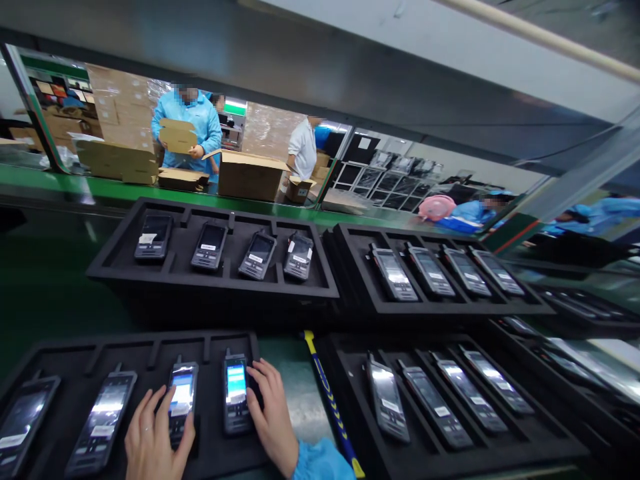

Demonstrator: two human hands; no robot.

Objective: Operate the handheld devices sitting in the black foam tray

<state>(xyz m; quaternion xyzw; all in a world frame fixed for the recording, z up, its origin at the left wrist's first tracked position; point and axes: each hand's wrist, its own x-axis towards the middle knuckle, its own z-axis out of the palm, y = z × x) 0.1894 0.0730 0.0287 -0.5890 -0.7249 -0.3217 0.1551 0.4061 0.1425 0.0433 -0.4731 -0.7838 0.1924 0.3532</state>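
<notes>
Black rectangular foam trays [270,288]: four in clear view; black handheld devices with stubby antennas [209,245]: sixteen, four per tray; lit blue-and-white screens [235,382]: two; long blue-and-yellow strip [327,397]: one; wearer's bare hands [273,413]: two; additional far-right trays: too blurred to count.

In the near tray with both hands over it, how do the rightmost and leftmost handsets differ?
The rightmost handset has a bright blue-and-white screen; the leftmost handset has a dark-looking one with pale glare. The right hand is at the rightmost's edge, while no hand is at the leftmost. In the picture, the rightmost looks nearly straight; the leftmost slants. Both are dark-bodied and lie screen-up in the black tray.
</notes>
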